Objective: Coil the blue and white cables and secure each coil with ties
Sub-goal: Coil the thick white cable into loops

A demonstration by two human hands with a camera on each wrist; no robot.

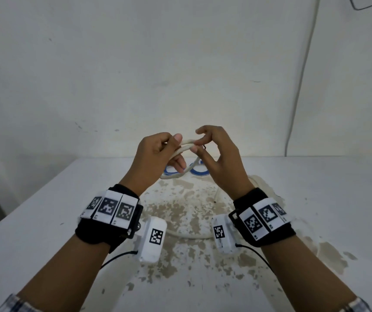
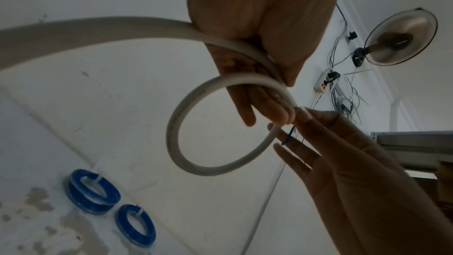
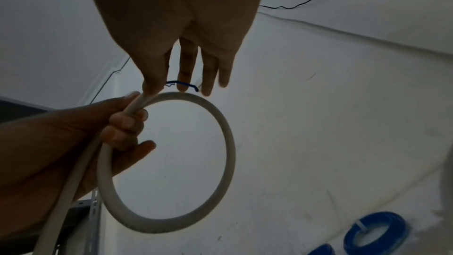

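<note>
Fingers of left hand (image 1: 158, 152) curled round white cable (image 2: 176, 135), gripped where its single loop crossed, held above table (image 1: 315, 188). Right hand (image 1: 216, 154) pinched same crossing with thumb and forefinger, other fingers spread, thin blue tie (image 3: 182, 83) beside them. Behind, on table: two blue coils (image 2: 92, 191), each tied white.

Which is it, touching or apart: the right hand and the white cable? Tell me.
Touching. The right wrist view shows the right hand pinching the white cable at the top of its loop, beside the left hand gripping the same cable.
</note>
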